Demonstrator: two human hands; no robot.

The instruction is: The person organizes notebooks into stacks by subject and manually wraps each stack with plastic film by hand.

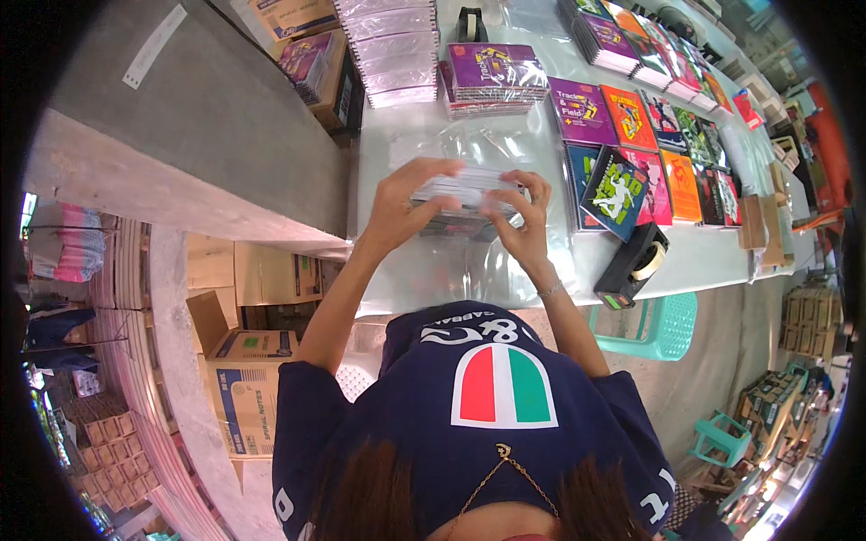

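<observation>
Both my hands grip a small stack of notebooks [467,187] over the table, with the white page edges turned up. My left hand [403,203] is closed on its left end, thumb in front and fingers behind. At the right end my right hand [523,215] pinches it between thumb and fingers. Clear plastic film lies around the stack, and its lower part is partly hidden by glare. Beyond it stands a pile of purple-covered notebooks [496,68] in shiny wrap.
Rows of colourful notebooks [629,108] cover the table's right side. A black tape dispenser [634,268] sits near the front edge, another [470,24] at the back. Tall spiral-bound stacks [390,50] rise at back left, beside a concrete pillar [207,117]. Green stool [663,326] and cardboard box [244,397] stand below.
</observation>
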